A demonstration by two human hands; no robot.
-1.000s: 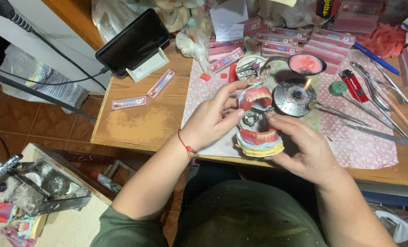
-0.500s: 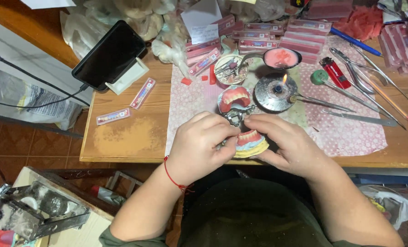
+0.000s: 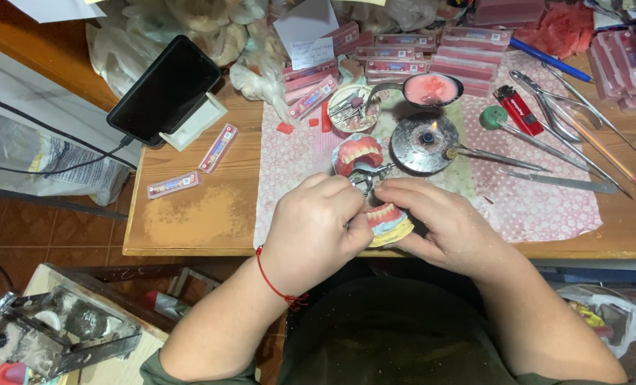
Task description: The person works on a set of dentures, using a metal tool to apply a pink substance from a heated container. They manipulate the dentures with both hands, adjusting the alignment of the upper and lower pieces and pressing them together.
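**A:** So what's on the bench here? Looks like a denture setup (image 3: 383,217), pink wax gums with a row of white teeth, sitting on a yellowish plaster base at the near edge of the wooden table (image 3: 190,221), right over the patterned mat (image 3: 546,207).

**B:** Yep, and it seems hinged in a metal articulator, with the other pink arch (image 3: 357,153) tipped up just behind it. My guess is it's the tooth-setting or wax-trimming stage.

**A:** Hands?

**B:** Left hand (image 3: 318,228) is curled shut around the left side of the model; can't tell if there's a tool in it. Right hand (image 3: 443,221) cups the right side, fingers pinched down at the teeth.

**A:** Next bit probably needs a really steady, light touch, since warm wax would smear easily.

**B:** Agreed. The little spirit burner (image 3: 425,140) is lit just behind, with a bowl of pink wax (image 3: 432,89) farther back and metal instruments (image 3: 560,178) off to the right.
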